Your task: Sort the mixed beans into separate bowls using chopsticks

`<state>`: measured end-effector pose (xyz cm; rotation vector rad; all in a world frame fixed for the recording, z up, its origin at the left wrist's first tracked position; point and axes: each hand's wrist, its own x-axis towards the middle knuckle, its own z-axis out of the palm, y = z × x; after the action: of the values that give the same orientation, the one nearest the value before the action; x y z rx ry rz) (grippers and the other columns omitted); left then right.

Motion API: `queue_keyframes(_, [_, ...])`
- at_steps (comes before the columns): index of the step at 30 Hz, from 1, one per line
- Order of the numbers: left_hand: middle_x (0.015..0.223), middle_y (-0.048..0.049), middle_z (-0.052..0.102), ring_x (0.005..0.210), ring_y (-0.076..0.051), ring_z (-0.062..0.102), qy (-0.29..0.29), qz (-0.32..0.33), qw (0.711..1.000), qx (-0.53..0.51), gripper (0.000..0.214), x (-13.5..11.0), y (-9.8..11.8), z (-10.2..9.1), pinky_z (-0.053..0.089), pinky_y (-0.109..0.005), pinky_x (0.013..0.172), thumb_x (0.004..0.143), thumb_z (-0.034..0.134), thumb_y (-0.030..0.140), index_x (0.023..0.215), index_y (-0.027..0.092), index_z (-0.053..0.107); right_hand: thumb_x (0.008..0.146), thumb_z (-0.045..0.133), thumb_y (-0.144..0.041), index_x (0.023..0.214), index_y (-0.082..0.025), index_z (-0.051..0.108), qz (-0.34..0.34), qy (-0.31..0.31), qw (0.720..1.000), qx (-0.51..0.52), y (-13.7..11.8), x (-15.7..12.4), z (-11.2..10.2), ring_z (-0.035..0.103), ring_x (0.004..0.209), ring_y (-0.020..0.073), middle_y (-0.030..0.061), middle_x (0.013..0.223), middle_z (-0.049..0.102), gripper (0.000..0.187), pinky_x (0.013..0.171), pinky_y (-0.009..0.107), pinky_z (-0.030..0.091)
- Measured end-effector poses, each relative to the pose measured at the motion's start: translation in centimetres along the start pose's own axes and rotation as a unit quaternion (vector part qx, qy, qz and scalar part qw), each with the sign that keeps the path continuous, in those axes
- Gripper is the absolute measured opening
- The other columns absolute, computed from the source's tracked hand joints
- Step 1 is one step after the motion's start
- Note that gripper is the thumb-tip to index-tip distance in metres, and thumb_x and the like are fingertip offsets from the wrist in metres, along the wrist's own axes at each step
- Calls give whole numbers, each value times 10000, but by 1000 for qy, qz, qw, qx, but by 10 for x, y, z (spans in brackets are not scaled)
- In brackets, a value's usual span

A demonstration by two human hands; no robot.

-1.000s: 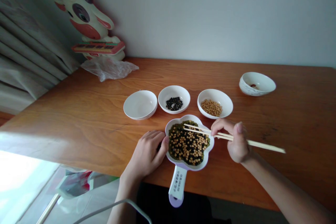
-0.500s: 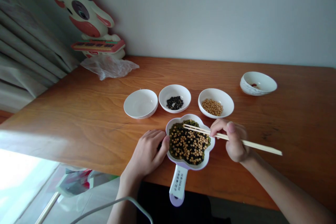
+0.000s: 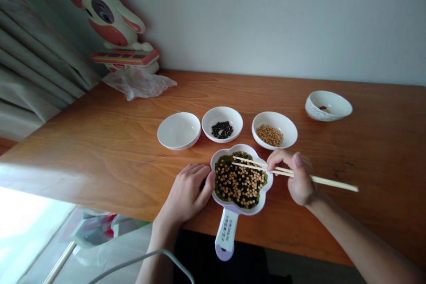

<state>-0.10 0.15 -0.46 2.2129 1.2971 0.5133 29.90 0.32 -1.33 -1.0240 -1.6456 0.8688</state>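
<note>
A flower-shaped white dish (image 3: 269, 179) with a handle holds mixed yellow, black and green beans at the table's near edge. My right hand (image 3: 296, 177) grips a pair of wooden chopsticks (image 3: 319, 180), their tips over the far side of the beans. My left hand (image 3: 188, 193) rests flat on the table, fingers touching the dish's left rim. Behind stand three small white bowls: an empty one (image 3: 179, 130), one with black beans (image 3: 222, 124), one with yellow beans (image 3: 274, 130).
Another white bowl (image 3: 328, 105) with a reddish bit inside sits at the back right. A cow-shaped toy (image 3: 115, 24) and a crumpled clear plastic bag (image 3: 140, 83) occupy the back left corner by the curtain. The wooden table (image 3: 100, 151) ends just under my wrists.
The chopstick tips closed together and then parted again over the far side of the beans. My left hand stayed on the dish's rim.
</note>
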Motion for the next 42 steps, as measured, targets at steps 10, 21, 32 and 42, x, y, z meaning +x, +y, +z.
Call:
queue_keyframes(10, [765, -7, 542, 739, -174, 504, 4, 3, 1000, 1, 359, 0, 0, 0, 380, -326, 761, 1102, 357, 331, 769, 216, 429, 1093, 184, -547, 759, -229, 690, 3, 18, 1000, 0, 1, -1, -1, 601, 682, 188, 34, 714, 645, 685, 646, 351, 423])
queue_keyframes(21, [766, -8, 550, 740, -176, 515, 5, 5, 1000, 3, 349, 0, 0, 0, 388, -322, 756, 1097, 366, 324, 772, 217, 433, 1077, 117, -587, 748, -241, 669, 20, 30, 999, 36, 1, 0, -2, 556, 648, 182, 29, 693, 610, 730, 617, 349, 410])
queue_keyframes(32, [759, -10, 547, 732, -176, 514, 7, 7, 1000, 7, 352, 0, 0, 0, 397, -323, 754, 1097, 363, 321, 766, 218, 428, 1101, 277, -471, 760, -214, 682, 22, 23, 999, 21, -2, 2, 4, 574, 643, 169, 29, 705, 622, 589, 627, 342, 418])
queue_keyframes(42, [751, -18, 555, 727, -182, 528, 11, 11, 1000, 9, 354, 0, 1, 0, 406, -323, 742, 1093, 363, 319, 761, 220, 435, 1099, 213, -491, 742, -224, 664, 32, 27, 999, 29, -4, 3, 2, 542, 621, 174, 29, 684, 618, 634, 615, 338, 412])
